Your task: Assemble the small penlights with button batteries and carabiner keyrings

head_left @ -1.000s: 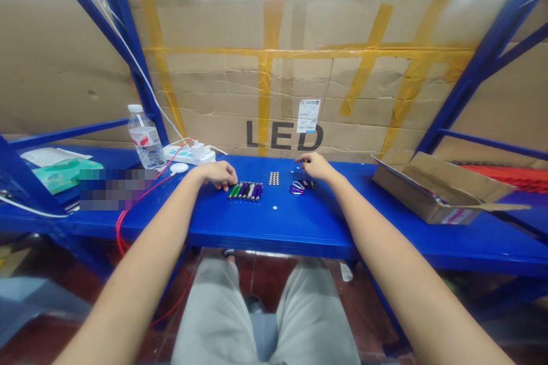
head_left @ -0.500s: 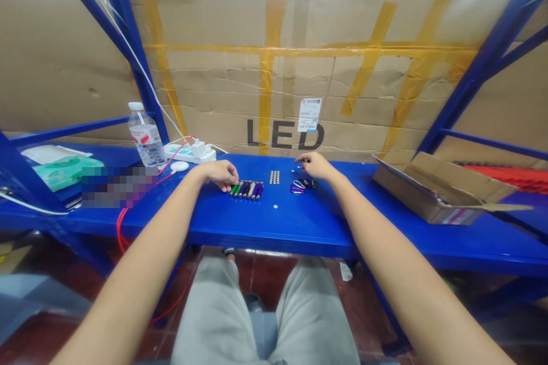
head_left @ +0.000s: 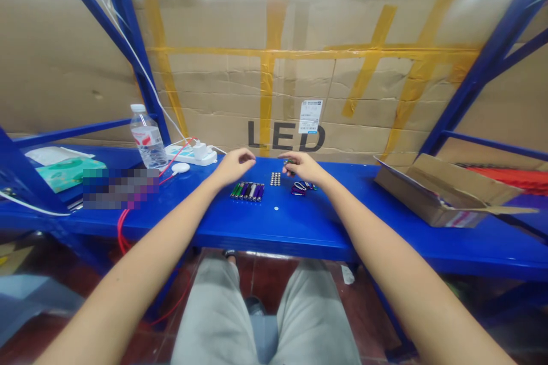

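Observation:
My left hand (head_left: 236, 165) hovers above the blue table with fingers curved and a gap between them and the thumb; it appears to hold nothing. Below it lies a row of small coloured metal tubes (head_left: 247, 191) in green, black, silver and purple. Between the fingers of my right hand (head_left: 306, 166) is a small dark, greenish thing, mostly hidden. Small silver round pieces (head_left: 275, 179), like button cells, lie in a grid between the hands. Purple, silver and dark carabiners (head_left: 298, 188) lie just below my right hand.
An open cardboard box (head_left: 432, 194) stands at right. On the left are a water bottle (head_left: 148, 140), a power strip (head_left: 192, 153), a white round pad (head_left: 180, 167), a green packet (head_left: 71, 172) and red cables (head_left: 122, 228). A large cardboard panel (head_left: 214, 85) backs the table (head_left: 274, 234).
My left hand has left the row of tubes and moved up and right. My right hand has shifted left toward the silver pieces, with the small dark thing in its fingers.

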Action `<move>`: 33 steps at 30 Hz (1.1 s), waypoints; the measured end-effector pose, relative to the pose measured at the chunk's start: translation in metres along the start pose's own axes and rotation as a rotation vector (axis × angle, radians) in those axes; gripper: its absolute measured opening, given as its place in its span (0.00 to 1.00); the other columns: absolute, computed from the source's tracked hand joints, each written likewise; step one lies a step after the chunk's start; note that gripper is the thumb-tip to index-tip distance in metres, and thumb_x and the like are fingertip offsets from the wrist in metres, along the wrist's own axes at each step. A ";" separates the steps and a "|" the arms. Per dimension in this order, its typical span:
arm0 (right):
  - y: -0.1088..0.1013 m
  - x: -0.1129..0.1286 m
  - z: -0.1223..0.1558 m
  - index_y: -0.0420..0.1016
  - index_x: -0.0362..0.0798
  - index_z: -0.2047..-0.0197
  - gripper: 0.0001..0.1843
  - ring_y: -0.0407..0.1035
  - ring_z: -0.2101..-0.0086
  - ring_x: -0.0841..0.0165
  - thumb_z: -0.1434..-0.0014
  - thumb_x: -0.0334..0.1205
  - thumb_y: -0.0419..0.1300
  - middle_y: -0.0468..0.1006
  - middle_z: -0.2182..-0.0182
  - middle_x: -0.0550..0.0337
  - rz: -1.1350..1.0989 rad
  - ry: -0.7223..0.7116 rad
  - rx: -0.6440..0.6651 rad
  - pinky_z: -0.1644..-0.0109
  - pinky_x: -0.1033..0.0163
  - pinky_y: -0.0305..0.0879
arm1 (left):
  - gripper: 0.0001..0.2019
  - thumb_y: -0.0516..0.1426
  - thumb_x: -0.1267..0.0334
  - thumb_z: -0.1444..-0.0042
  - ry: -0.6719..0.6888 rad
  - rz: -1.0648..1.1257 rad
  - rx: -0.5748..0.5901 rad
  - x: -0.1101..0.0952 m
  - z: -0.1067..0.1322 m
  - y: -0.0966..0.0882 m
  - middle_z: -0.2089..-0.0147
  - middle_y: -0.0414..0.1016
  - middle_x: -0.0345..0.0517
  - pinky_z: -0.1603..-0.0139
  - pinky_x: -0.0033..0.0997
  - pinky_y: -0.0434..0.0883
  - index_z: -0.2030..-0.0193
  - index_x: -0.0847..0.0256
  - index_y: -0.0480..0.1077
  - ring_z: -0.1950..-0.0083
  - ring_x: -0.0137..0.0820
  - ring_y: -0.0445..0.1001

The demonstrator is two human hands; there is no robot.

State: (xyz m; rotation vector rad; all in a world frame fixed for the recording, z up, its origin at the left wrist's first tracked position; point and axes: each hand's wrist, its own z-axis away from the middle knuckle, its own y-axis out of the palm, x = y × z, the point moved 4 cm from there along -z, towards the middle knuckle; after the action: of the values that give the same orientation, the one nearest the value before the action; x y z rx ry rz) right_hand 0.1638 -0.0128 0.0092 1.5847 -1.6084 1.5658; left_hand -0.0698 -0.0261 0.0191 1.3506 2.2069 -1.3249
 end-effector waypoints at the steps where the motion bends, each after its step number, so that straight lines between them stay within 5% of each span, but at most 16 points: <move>1: 0.007 0.003 0.000 0.76 0.43 0.48 0.20 0.67 0.75 0.72 0.44 0.26 0.58 0.77 0.75 0.61 -0.028 -0.017 0.025 0.68 0.65 0.67 | 0.12 0.59 0.57 0.46 0.033 0.037 0.012 -0.007 0.001 0.008 0.61 0.80 0.49 0.54 0.37 0.72 0.60 0.62 0.75 0.59 0.35 0.76; 7: 0.035 0.006 0.001 0.70 0.45 0.56 0.13 0.69 0.75 0.70 0.45 0.35 0.65 0.76 0.76 0.63 -0.147 -0.040 0.119 0.68 0.63 0.67 | 0.13 0.62 0.57 0.46 0.079 0.205 0.142 -0.026 0.008 0.041 0.61 0.81 0.48 0.55 0.37 0.73 0.58 0.63 0.74 0.59 0.36 0.78; 14: 0.030 0.009 0.002 0.66 0.47 0.52 0.14 0.71 0.74 0.70 0.41 0.31 0.59 0.79 0.73 0.63 -0.025 -0.100 0.076 0.67 0.64 0.68 | 0.09 0.62 0.60 0.47 0.001 0.320 0.122 -0.021 0.006 0.038 0.67 0.80 0.46 0.58 0.36 0.74 0.62 0.63 0.74 0.64 0.34 0.79; 18: 0.028 0.019 0.006 0.76 0.46 0.51 0.16 0.76 0.59 0.64 0.38 0.27 0.53 0.83 0.61 0.54 0.352 -0.241 0.040 0.50 0.57 0.69 | 0.10 0.63 0.60 0.47 -0.029 0.382 0.085 -0.020 0.006 0.036 0.71 0.78 0.44 0.63 0.34 0.74 0.62 0.63 0.73 0.68 0.32 0.77; 22: 0.033 0.024 0.009 0.74 0.46 0.42 0.20 0.69 0.43 0.58 0.35 0.29 0.51 0.78 0.45 0.49 0.542 -0.351 0.066 0.38 0.53 0.63 | 0.10 0.63 0.59 0.47 -0.019 0.401 0.033 -0.021 0.006 0.035 0.72 0.77 0.42 0.64 0.33 0.74 0.64 0.63 0.72 0.71 0.30 0.76; 33: 0.043 0.027 0.014 0.68 0.42 0.50 0.14 0.73 0.57 0.58 0.28 0.35 0.44 0.78 0.55 0.42 0.887 -0.282 0.057 0.55 0.57 0.65 | 0.10 0.64 0.59 0.49 -0.048 0.429 0.015 -0.016 0.005 0.035 0.73 0.77 0.43 0.66 0.33 0.74 0.67 0.63 0.70 0.72 0.30 0.76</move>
State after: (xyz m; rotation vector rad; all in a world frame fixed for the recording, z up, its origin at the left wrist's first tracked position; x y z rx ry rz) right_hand 0.1247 -0.0477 0.0102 1.1938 -2.6826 1.8273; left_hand -0.0343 -0.0333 0.0059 1.6580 1.7432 -1.1970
